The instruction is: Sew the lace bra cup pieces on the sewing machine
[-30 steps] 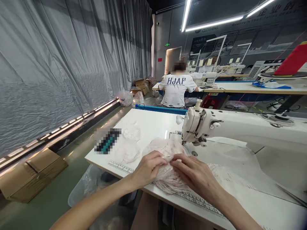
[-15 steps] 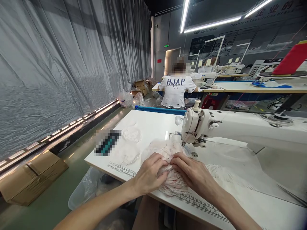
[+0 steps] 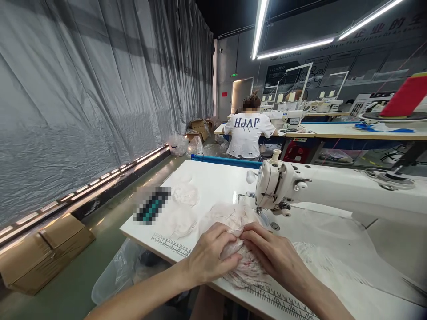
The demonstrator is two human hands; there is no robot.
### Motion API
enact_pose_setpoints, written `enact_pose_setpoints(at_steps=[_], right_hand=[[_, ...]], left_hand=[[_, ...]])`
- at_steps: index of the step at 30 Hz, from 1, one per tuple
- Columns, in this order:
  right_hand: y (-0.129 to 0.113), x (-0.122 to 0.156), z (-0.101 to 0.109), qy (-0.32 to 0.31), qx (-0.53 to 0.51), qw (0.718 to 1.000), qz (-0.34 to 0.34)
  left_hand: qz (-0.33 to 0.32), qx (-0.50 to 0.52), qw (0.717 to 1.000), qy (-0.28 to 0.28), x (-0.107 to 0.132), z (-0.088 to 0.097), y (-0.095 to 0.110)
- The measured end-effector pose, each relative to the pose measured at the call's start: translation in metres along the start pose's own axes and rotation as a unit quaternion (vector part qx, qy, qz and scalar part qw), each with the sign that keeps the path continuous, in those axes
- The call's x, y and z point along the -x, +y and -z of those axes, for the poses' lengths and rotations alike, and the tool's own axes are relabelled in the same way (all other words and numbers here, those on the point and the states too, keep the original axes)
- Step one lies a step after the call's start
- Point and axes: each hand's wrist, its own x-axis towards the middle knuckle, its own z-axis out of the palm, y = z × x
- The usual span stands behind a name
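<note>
A gathered, frilly piece of white sheer fabric (image 3: 230,215) with reddish threads lies bunched at the front of the sewing table. My left hand (image 3: 213,253) pinches its middle from the left, fingers curled. From the right, my right hand (image 3: 268,249) grips the same fabric, its fingertips close to those of the left. Just beyond and to the right stands the head of a white sewing machine (image 3: 271,186), its needle area near the fabric's far edge. What lies under my fingers is hidden.
More white fabric pieces (image 3: 182,220) rest on the left of the table. Fringed white fabric (image 3: 323,262) lies right of my hands, with scissors (image 3: 413,286) near the right edge. A cardboard box (image 3: 46,251) sits on the floor. A person (image 3: 247,129) sits ahead at another table.
The whole view has shifted slightly, so the table appears lower. Both hands keep hold of the fabric, with only a small change in the left thumb and fingers.
</note>
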Motion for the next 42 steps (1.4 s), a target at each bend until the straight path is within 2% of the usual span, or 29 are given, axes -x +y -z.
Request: enact_pose_setpoints(at_steps=[3,6,9,13,22,26,30,36,42], right_hand=[[0.0,0.001,-0.001,-0.001,0.001,1.0,-0.005],[0.0,0.002,-0.001,0.004,0.004,1.0,-0.006],[-0.001,0.001,-0.001,0.01,0.011,1.0,-0.003],[-0.002,-0.002,0.0,0.02,0.011,1.0,0.003],[-0.004,-0.008,0.003,0.037,0.021,0.999,0.017],[-0.003,-0.003,0.005,0.057,0.042,0.998,0.001],[-0.002,0.002,0.006,0.027,0.073,0.996,0.037],[-0.002,0.001,0.001,0.021,0.088,0.995,0.047],[-0.004,-0.006,-0.001,0.013,0.041,0.999,0.022]], left_hand=[[-0.057,-0.071,0.995,0.027,0.001,-0.002,0.0],[-0.122,-0.173,0.976,0.049,0.002,-0.005,0.0],[-0.146,-0.22,0.963,0.05,0.002,-0.007,0.0],[-0.129,-0.2,0.97,0.046,0.0,-0.006,-0.001],[-0.142,-0.154,0.974,0.09,0.0,-0.007,-0.006],[-0.066,-0.062,0.993,0.07,-0.002,0.001,-0.006],[0.02,0.041,0.999,0.028,-0.006,0.01,-0.006],[0.025,0.068,0.997,-0.017,-0.003,0.01,-0.005],[0.035,0.026,0.999,-0.033,0.0,0.014,0.007]])
